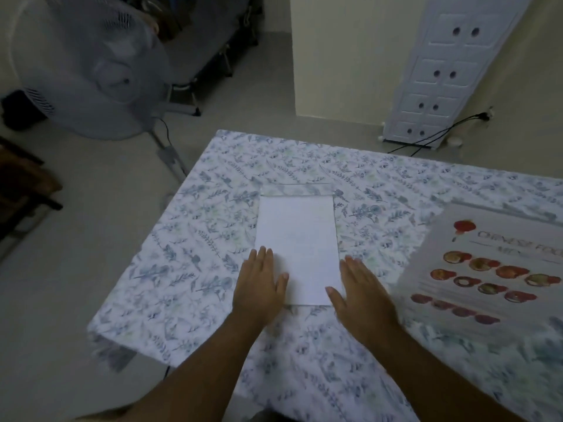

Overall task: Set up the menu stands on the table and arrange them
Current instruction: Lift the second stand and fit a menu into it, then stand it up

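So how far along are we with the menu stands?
Early. Nothing stands upright yet. Both hands, left hand and right hand, lie flat, open, at the near edges of the white stand lying flat on the table. The printed menu also lies flat at right.

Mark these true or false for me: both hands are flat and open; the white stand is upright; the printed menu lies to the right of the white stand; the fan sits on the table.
1. Both hands are flat and open. True: the left hand and right hand lie spread at the near corners of the white stand.
2. The white stand is upright. False: it lies flat on the table.
3. The printed menu lies to the right of the white stand. True.
4. The fan sits on the table. False: it stands on the floor beyond the table's left side.
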A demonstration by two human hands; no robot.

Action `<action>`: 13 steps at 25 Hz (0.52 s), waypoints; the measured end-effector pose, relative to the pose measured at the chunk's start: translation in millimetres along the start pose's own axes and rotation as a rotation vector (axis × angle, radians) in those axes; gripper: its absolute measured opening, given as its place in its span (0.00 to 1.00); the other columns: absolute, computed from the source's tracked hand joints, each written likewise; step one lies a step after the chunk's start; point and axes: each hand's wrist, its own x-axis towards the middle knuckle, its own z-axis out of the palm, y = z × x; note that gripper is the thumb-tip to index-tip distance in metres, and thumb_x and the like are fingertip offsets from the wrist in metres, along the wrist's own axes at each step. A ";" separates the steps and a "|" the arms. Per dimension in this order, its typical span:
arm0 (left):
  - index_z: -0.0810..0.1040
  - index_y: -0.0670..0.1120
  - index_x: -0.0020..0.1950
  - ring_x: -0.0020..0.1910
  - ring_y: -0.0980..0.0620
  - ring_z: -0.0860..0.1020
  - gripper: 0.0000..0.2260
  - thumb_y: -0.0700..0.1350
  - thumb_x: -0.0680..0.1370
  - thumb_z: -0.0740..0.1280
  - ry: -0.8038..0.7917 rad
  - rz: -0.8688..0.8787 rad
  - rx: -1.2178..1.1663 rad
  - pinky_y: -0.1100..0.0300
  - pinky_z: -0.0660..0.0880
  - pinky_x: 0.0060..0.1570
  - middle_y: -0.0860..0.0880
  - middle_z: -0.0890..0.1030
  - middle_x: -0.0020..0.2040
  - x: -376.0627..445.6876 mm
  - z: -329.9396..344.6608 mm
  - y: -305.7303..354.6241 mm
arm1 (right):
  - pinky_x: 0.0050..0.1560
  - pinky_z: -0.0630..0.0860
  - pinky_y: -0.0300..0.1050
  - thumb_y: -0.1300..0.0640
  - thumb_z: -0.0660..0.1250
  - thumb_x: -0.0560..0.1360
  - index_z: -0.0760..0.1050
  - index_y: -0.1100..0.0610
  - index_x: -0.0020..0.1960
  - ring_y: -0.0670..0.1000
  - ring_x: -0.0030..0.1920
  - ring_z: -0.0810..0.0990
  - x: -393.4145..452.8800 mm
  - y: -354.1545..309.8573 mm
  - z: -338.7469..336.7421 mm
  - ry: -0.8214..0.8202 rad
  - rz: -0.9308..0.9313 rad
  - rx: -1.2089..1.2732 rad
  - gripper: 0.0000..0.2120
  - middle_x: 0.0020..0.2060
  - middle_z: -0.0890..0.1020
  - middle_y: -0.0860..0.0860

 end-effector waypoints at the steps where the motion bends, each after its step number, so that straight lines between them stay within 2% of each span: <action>1: 0.51 0.42 0.83 0.83 0.45 0.48 0.32 0.59 0.84 0.51 -0.018 -0.021 0.019 0.52 0.44 0.80 0.43 0.52 0.84 10.3 0.5 -13.2 | 0.82 0.50 0.52 0.40 0.54 0.82 0.54 0.60 0.83 0.55 0.83 0.51 12.7 -2.2 5.5 -0.036 0.062 -0.032 0.36 0.83 0.56 0.56; 3: 0.50 0.41 0.83 0.83 0.43 0.47 0.34 0.60 0.83 0.51 -0.061 -0.081 0.032 0.50 0.43 0.80 0.42 0.51 0.84 29.7 1.0 -35.6 | 0.82 0.51 0.54 0.41 0.57 0.83 0.52 0.63 0.82 0.58 0.83 0.50 33.4 -5.5 18.7 -0.116 0.180 -0.091 0.38 0.83 0.54 0.59; 5: 0.51 0.40 0.83 0.83 0.42 0.46 0.35 0.60 0.83 0.52 -0.110 -0.098 0.003 0.49 0.42 0.80 0.40 0.50 0.84 41.2 4.4 -51.0 | 0.81 0.52 0.56 0.43 0.61 0.82 0.53 0.65 0.82 0.60 0.82 0.52 40.6 -11.6 32.6 -0.088 0.256 -0.016 0.39 0.83 0.55 0.61; 7: 0.55 0.41 0.81 0.82 0.41 0.49 0.34 0.59 0.81 0.55 -0.125 -0.087 -0.089 0.46 0.46 0.81 0.39 0.52 0.83 44.7 10.3 -58.5 | 0.80 0.56 0.56 0.47 0.66 0.80 0.59 0.65 0.80 0.61 0.80 0.57 42.2 -21.8 42.3 0.018 0.353 0.151 0.37 0.81 0.60 0.62; 8: 0.59 0.41 0.80 0.82 0.40 0.52 0.33 0.59 0.80 0.58 -0.122 -0.106 -0.153 0.43 0.51 0.80 0.38 0.55 0.82 44.8 13.2 -60.5 | 0.77 0.60 0.56 0.49 0.68 0.79 0.65 0.64 0.78 0.62 0.78 0.62 44.1 -27.3 44.2 0.062 0.416 0.226 0.33 0.78 0.65 0.63; 10: 0.69 0.41 0.70 0.74 0.38 0.65 0.28 0.56 0.75 0.63 -0.085 -0.163 -0.290 0.40 0.66 0.72 0.38 0.68 0.73 47.9 14.8 -60.7 | 0.68 0.68 0.54 0.52 0.71 0.76 0.77 0.63 0.68 0.61 0.69 0.70 49.6 -33.7 44.7 0.134 0.518 0.346 0.24 0.68 0.75 0.63; 11: 0.73 0.41 0.64 0.68 0.40 0.70 0.24 0.54 0.73 0.64 -0.046 -0.198 -0.381 0.43 0.71 0.67 0.42 0.73 0.67 51.1 14.9 -60.4 | 0.65 0.71 0.53 0.52 0.72 0.75 0.81 0.61 0.62 0.61 0.65 0.73 53.0 -34.8 43.5 0.143 0.552 0.400 0.19 0.63 0.78 0.62; 13: 0.79 0.44 0.55 0.59 0.46 0.74 0.15 0.48 0.71 0.66 0.007 -0.280 -0.553 0.51 0.74 0.59 0.50 0.76 0.56 57.3 7.0 -58.5 | 0.60 0.77 0.56 0.52 0.71 0.73 0.84 0.57 0.55 0.61 0.60 0.78 58.6 -37.8 33.1 0.156 0.609 0.566 0.14 0.56 0.82 0.59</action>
